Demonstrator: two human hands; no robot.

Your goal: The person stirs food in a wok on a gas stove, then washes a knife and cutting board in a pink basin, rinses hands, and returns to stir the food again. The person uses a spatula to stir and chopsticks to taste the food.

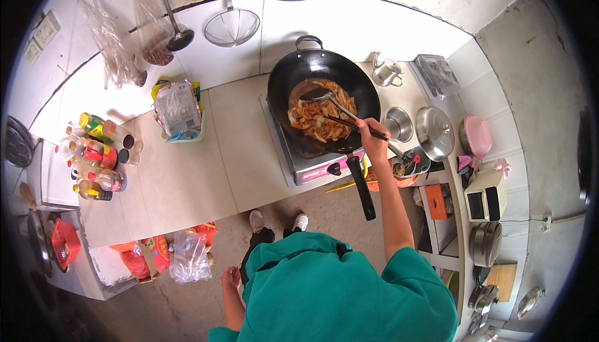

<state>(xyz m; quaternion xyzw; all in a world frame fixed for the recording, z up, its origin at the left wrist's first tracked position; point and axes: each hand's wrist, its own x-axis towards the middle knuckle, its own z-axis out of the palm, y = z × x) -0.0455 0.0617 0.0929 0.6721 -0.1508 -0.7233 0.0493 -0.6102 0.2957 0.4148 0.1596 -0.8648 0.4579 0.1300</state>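
My right hand (373,138) grips a metal spatula (344,108) and a pair of dark chopsticks (346,123) together. The spatula's black blade and the chopstick tips are over the food, in the black wok (362,80). Sliced vegetables with orange shreds, cooked in a reddish sauce (316,119), lie in the wok's bottom. The wok sits on a portable gas stove (311,173) with a pink front panel, its black handle (360,190) pointing towards me. Down at my side hangs my left hand (230,276), loosely bent, with nothing visible in it.
Sauce bottles (98,155) crowd the counter's left end, near a basket of packets (180,110). Right of the wok are a metal pot (398,124), a lid (435,133) and a metal oil pot (387,71). A skimmer (231,28) and a ladle (180,40) hang on the wall.
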